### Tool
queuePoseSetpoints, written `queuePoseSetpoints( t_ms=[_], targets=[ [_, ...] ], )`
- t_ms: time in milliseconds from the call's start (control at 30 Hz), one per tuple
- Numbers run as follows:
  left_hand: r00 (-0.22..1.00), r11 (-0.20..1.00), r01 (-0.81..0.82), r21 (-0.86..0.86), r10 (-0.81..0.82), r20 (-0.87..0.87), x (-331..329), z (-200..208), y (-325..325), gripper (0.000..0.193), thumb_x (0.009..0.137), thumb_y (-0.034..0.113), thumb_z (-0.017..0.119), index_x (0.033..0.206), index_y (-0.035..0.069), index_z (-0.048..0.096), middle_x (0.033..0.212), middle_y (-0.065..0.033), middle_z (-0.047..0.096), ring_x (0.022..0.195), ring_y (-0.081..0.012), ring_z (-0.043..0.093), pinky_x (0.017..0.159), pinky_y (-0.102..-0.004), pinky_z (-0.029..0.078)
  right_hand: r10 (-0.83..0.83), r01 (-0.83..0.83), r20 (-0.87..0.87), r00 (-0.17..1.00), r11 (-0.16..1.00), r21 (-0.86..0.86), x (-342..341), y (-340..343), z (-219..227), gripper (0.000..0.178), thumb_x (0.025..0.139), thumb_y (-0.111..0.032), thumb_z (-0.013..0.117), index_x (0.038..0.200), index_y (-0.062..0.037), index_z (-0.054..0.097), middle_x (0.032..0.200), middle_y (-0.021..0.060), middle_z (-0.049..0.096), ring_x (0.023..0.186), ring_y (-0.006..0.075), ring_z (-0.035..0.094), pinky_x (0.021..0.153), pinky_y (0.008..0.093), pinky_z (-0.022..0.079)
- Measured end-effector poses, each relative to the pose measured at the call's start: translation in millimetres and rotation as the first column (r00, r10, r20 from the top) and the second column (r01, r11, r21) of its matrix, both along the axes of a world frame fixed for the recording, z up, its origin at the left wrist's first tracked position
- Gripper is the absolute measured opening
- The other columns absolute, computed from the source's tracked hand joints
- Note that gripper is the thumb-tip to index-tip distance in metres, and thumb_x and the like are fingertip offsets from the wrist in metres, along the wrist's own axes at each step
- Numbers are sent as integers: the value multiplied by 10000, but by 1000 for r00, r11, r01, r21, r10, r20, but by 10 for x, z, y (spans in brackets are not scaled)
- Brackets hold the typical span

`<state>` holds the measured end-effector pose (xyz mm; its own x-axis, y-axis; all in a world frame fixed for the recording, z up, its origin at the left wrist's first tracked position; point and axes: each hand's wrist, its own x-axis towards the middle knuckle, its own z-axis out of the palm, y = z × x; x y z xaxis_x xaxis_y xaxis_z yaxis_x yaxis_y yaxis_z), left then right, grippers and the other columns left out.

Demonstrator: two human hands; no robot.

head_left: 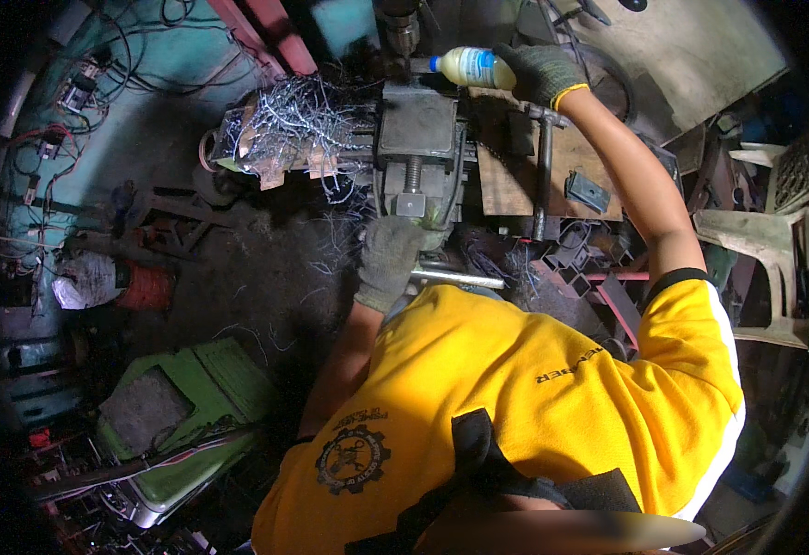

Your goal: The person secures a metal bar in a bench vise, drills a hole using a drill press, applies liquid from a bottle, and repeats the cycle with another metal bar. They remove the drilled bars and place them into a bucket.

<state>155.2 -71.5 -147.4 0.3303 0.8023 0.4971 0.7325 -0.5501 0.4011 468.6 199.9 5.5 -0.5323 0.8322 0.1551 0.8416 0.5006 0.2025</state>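
Bottle point(475, 67) at one o'clock from vise point(417, 125), likely light, squeezable, slippery if oily, best held mid-body, near-horizontal in right grip point(543, 76) closed around its base end, with left grip point(392, 259) at six o'clock beside metal bar point(460, 277), closure indiscernible.

A green metal casing point(231, 372) sits in the frame's lower left. A pale plastic chair point(758, 231) shows at right.

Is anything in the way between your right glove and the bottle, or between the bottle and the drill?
Nothing visible separates the right hand from the bottle; it grips the base. Nothing clearly blocks the bottle from the drill chuck either, though it's dark there.
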Motion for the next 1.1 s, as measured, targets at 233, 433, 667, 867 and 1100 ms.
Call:
queuePoseSetpoints(
  t_ms=[233,433,667,867,1100],
  targets=[
    [997,999,-16,38,13,82,14,-23,15,175,885,178,688,1029,85,724,1060,-155,662,1048,-378,597,935,-493,482,54,-54,4,999,997,54,5,-92,58,618,794,-264,769,1381,-176,594,1113,167,736,992,379,716,835,472,584],
    [996,1000,-19,22,17,88,16,29,1,170,872,161,697,1022,84,716,1075,-157,653,1047,-378,595,935,-485,484,-8,4,-86,996,999,-47,-52,0,-290,637,798,-254,760,1398,-160,568,1183,200,711,1051,396,694,873,468,571],
    [997,999,3,49,-7,81,16,42,2,180,884,166,693,1036,72,706,1093,-161,648,1057,-380,591,939,-491,482,37,-36,-19,999,999,20,-19,51,-232,603,773,-251,776,1340,-156,594,1142,179,726,990,384,717,829,473,581],
    [996,999,-9,50,5,88,12,-43,9,171,897,178,682,1032,76,710,1073,-168,656,1053,-388,595,955,-495,472,98,-99,38,994,994,48,-83,82,-164,614,754,-209,780,1338,-165,596,1079,174,734,950,380,722,803,472,581],
    [999,1000,-15,-1,15,30,-4,-107,31,191,911,207,658,1043,83,720,1097,-162,667,1069,-388,593,972,-505,460,82,-84,38,996,995,59,-138,48,-89,627,733,-189,782,1335,-167,609,1083,177,733,955,375,721,807,465,578]
  ],
)
